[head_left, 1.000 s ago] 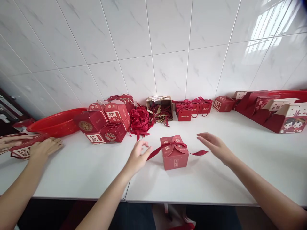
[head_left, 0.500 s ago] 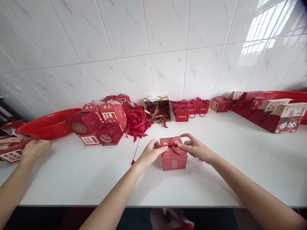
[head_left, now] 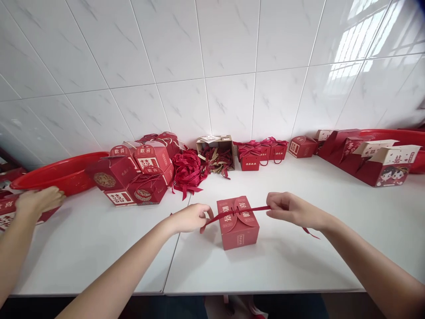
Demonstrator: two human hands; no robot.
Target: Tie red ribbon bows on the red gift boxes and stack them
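Note:
In front of me on the white table stands a small red gift box (head_left: pixel 238 235) with rounded top flaps folded together and pale lettering. A thin dark red ribbon (head_left: pixel 247 210) runs through the holes in its top and stretches out to both sides. My left hand (head_left: pixel 194 217) pinches the ribbon left of the box. On the right, my right hand (head_left: pixel 287 207) is closed around the other length, and a loose tail hangs below it. Neither hand touches the box itself.
Behind lie stacked red boxes (head_left: pixel 133 175), a heap of red ribbon (head_left: pixel 187 170), a carton (head_left: pixel 226 141) of ribbons and small ribbon-tied boxes (head_left: pixel 249 161). Larger boxes (head_left: pixel 368 164) stand right. At left, another person's hand (head_left: pixel 40 204) is by a red basin (head_left: pixel 63 173).
My hands have moved apart from the top of the box, drawing the ribbon out to both sides. The knot or bow at the top is now a flat stretched line. The other person's hand shifted slightly.

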